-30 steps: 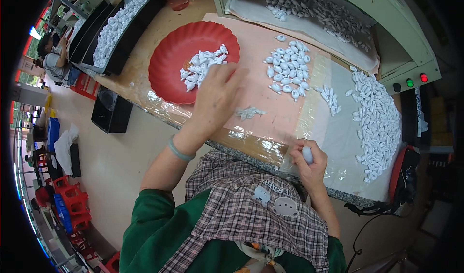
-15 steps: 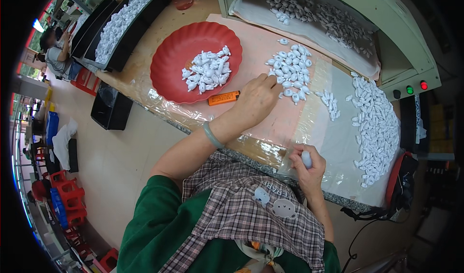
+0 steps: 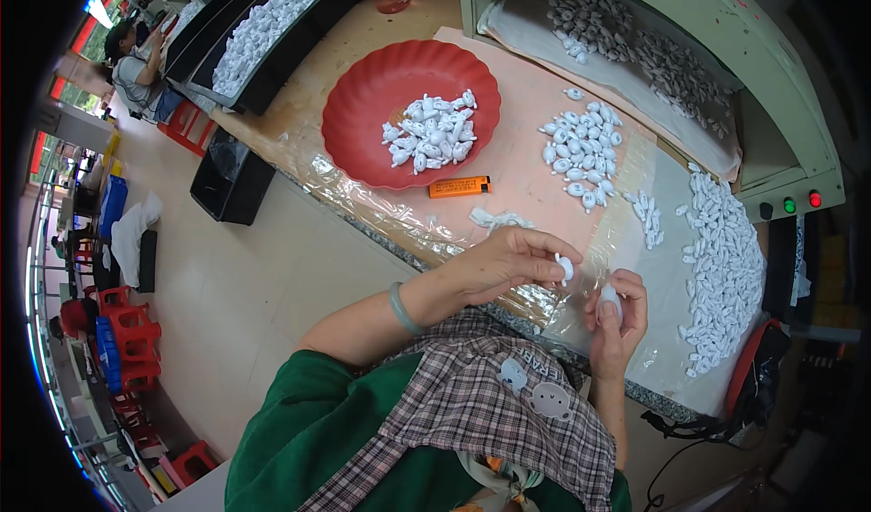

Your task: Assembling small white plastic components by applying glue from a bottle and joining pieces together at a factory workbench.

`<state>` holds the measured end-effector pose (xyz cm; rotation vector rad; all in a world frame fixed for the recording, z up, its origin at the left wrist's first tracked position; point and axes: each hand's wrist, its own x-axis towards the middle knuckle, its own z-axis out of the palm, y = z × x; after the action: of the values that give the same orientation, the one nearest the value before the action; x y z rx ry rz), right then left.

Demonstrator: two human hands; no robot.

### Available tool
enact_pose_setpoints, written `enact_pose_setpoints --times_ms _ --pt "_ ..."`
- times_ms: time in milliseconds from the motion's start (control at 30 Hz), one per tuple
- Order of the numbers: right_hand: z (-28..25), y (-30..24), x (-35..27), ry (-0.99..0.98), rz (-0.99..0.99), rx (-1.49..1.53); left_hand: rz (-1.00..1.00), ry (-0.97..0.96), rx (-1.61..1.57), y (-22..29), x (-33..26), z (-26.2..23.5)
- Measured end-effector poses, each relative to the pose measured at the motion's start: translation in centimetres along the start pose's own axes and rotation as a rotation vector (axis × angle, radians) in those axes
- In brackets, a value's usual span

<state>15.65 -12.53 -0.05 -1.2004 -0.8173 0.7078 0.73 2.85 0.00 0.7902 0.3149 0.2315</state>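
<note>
Between the thumb and fingers of my left hand [image 3: 508,263] is a small white plastic figure piece [image 3: 566,270]. My right hand [image 3: 624,331] is closed around a smooth white rounded piece [image 3: 610,303], partly hidden by the fingers. Both hands are close together above the table's front edge. Beyond them, a loose group of white egg-shaped pieces [image 3: 581,154] lies on a pink sheet. To its right are a few slim white pieces [image 3: 646,217] and a large heap of small white parts [image 3: 721,276]. A red scalloped bowl [image 3: 349,95] holds white assembled figures [image 3: 434,136].
An orange slim object [image 3: 460,187] lies below the bowl, near a crumpled white strip [image 3: 501,220]. A pale green cabinet [image 3: 789,68] with lit buttons stands at the back right, more pieces inside. Black trays [image 3: 263,95] sit back left. A person [image 3: 136,77] works at far left.
My left hand has drawn back from the egg-shaped pieces toward my right hand, now with a small white piece in its fingers. The whole view has shifted slightly.
</note>
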Motion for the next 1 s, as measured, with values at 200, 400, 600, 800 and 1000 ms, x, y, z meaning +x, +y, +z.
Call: enact_pose_setpoints --times_ms 200,400,600,800,1000 --pt "-0.9 -0.2 -0.1 0.043 0.044 0.074 -0.032 -0.022 -0.103 0.6 -1.1 0.5" --pt "-0.2 -1.5 0.6 0.178 0.001 0.169 -0.057 0.016 -0.001 0.3 -1.4 0.9" --pt "-0.8 -2.2 0.4 0.174 -0.022 0.029 -0.069 0.002 -0.084 0.2 -1.5 1.1" --pt "-0.8 -2.1 0.6 0.128 -0.182 -0.094 -0.058 0.000 -0.125 0.1 -1.4 1.0" --pt "-0.5 -3.6 0.4 0.095 -0.138 -0.076 -0.074 0.038 -0.159 0.1 -1.5 0.7"
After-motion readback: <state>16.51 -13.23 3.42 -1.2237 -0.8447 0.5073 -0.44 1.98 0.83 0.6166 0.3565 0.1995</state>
